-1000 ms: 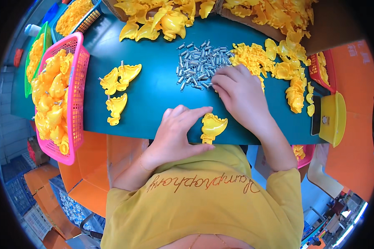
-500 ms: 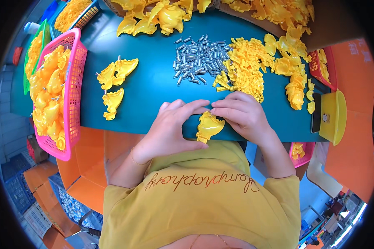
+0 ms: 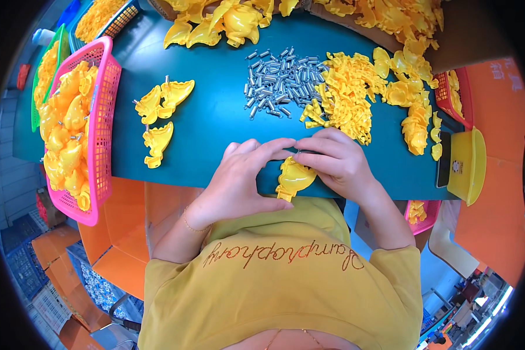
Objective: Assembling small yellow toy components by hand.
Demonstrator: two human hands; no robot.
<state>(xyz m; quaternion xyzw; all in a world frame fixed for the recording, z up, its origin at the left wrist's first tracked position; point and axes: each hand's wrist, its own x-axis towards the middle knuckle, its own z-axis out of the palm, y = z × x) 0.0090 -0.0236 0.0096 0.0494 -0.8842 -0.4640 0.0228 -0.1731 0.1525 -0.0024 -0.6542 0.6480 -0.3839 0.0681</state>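
Close to the table's front edge, a hollow yellow plastic shell half (image 3: 296,177) sits between my two hands. My left hand (image 3: 242,175) grips it, thumb at its lower end and fingers at its top. The fingertips of my right hand (image 3: 338,160) pinch together at the shell's upper edge; a small metallic bit shows there, too small to make out fully. Off to the left lie three similar yellow shell halves (image 3: 157,143) with small metal pins on them. Beyond my hands is a pile of small silver metal cylinders (image 3: 283,81), beside a heap of small yellow plastic pieces (image 3: 350,99).
A pink basket (image 3: 104,134) of yellow parts stands at the table's left edge, with a green basket (image 3: 61,52) behind it. More yellow shells (image 3: 414,128) lie at the right, near a yellow tub (image 3: 469,166). A cardboard box (image 3: 356,29) of yellow pieces stands at the back.
Both hands keep nearly the same place and hold around the yellow shell half. The right fingertips have shifted very slightly at its upper edge.
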